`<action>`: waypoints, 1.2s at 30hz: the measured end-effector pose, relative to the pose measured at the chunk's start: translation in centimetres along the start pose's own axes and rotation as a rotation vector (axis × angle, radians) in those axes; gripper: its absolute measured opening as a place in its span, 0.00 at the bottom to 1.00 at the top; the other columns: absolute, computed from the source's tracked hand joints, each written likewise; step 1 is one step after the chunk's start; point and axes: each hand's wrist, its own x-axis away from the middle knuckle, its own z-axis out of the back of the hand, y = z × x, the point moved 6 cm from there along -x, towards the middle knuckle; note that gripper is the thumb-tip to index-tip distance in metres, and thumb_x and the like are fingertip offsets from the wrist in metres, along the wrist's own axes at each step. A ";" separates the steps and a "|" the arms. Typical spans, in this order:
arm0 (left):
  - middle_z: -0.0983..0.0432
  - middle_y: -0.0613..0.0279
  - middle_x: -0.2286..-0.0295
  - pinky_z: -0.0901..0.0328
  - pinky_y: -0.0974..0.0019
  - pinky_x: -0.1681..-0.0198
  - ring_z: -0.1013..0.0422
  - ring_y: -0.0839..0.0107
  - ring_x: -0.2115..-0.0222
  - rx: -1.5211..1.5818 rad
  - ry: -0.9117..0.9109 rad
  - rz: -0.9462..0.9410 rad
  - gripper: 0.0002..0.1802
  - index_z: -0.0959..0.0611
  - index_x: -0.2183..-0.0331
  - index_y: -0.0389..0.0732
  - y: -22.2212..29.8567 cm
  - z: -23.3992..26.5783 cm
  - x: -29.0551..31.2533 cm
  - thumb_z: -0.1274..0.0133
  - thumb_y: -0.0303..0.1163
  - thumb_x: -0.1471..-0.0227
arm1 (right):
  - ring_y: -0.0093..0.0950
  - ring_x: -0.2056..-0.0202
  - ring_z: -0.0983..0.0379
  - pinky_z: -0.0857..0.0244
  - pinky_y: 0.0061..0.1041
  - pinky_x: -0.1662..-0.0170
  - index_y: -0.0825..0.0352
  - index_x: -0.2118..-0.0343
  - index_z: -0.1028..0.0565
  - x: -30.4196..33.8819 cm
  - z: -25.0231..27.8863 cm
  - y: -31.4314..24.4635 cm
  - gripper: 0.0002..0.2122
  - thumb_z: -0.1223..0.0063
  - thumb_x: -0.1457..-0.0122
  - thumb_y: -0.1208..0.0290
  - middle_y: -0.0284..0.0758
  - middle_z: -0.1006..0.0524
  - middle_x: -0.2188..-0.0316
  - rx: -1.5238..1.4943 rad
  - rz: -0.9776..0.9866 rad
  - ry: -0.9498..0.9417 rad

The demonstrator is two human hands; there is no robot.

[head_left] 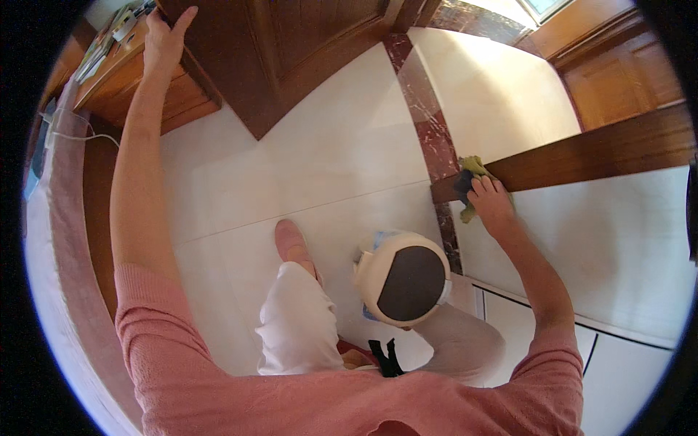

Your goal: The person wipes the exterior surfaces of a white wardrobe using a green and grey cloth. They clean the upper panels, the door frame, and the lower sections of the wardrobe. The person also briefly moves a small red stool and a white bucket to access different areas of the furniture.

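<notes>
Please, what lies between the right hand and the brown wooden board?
In the head view, a crumpled green and dark cloth lies between the right hand and the board.

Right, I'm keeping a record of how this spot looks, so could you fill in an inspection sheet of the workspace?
Surface: pale tiled floor, crossed by a dark red marbled strip.
Job's things: green and dark cloth at the near end of a brown wooden strip; brown wooden door at upper left.
Clutter: papers atop a wooden cabinet; round cream object with a dark top near the right leg.
Hands: left hand at the door's edge, grip unclear; right hand holds the cloth.
Cables: white cable at far left; its ends are unclear.
Surroundings: pale fabric at left, panelled wood at upper right.
</notes>
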 end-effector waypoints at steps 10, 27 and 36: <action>0.31 0.49 0.46 0.38 0.56 0.43 0.35 0.61 0.45 0.391 -0.146 -0.139 0.38 0.36 0.39 0.37 -4.7 0.5 -7.5 0.41 0.42 0.43 | 0.34 0.43 0.39 0.45 0.37 0.43 0.59 0.57 0.24 0.5 0.7 1.1 0.15 0.39 0.48 0.70 0.34 0.32 0.47 -0.119 -0.108 0.004; 0.42 0.50 0.39 0.44 0.54 0.37 0.43 0.56 0.39 0.094 -0.159 -0.079 0.47 0.44 0.35 0.36 -17.5 -1.3 -18.6 0.41 0.49 0.45 | 0.38 0.35 0.44 0.54 0.46 0.33 0.66 0.52 0.26 -4.1 0.1 0.1 0.18 0.41 0.47 0.74 0.40 0.33 0.42 -0.151 -0.091 -0.012; 0.62 0.45 0.32 0.51 0.45 0.33 0.59 0.50 0.32 0.328 -0.185 0.135 0.59 0.57 0.32 0.42 -17.5 -3.0 -19.1 0.42 0.60 0.47 | 0.40 0.38 0.39 0.55 0.44 0.32 0.65 0.58 0.23 -2.4 -0.6 -0.2 0.13 0.41 0.48 0.74 0.41 0.28 0.47 -0.219 -0.124 0.044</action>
